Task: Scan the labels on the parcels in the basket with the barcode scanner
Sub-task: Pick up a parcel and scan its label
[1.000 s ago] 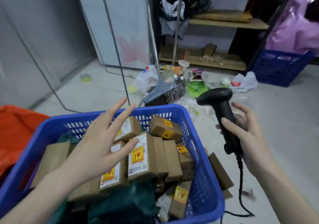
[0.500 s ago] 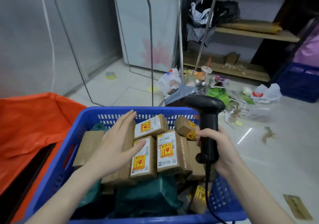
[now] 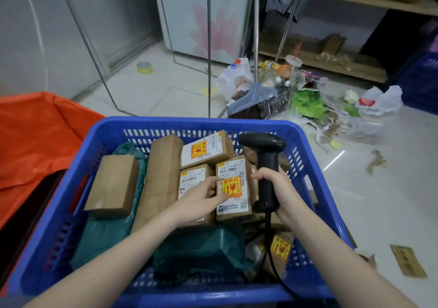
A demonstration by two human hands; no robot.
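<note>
A blue plastic basket (image 3: pixel 166 124) holds several brown cardboard parcels with white labels and yellow-red fragile stickers, plus dark green bags (image 3: pixel 203 248). My left hand (image 3: pixel 201 195) rests on a labelled parcel (image 3: pixel 192 184), its thumb lying on the neighbouring labelled parcel (image 3: pixel 233 201). My right hand (image 3: pixel 275 189) grips the handle of a black barcode scanner (image 3: pixel 265 160), held upright over the basket beside that neighbouring parcel, head towards the far rim. Its cable (image 3: pixel 276 267) hangs down into the basket. Another labelled parcel (image 3: pixel 206 150) lies behind.
An orange bag (image 3: pixel 38 137) lies left of the basket. Beyond the far rim lie a broom head (image 3: pixel 251 101), litter and plastic bags (image 3: pixel 376 101) on the tiled floor. A flat cardboard piece (image 3: pixel 407 264) lies at the right. Metal rack legs (image 3: pixel 209 47) stand behind.
My right hand has brought the scanner from outside the basket's right side to over the parcels. My left hand dropped from the upper parcels onto the two front labelled ones. The view moved closer.
</note>
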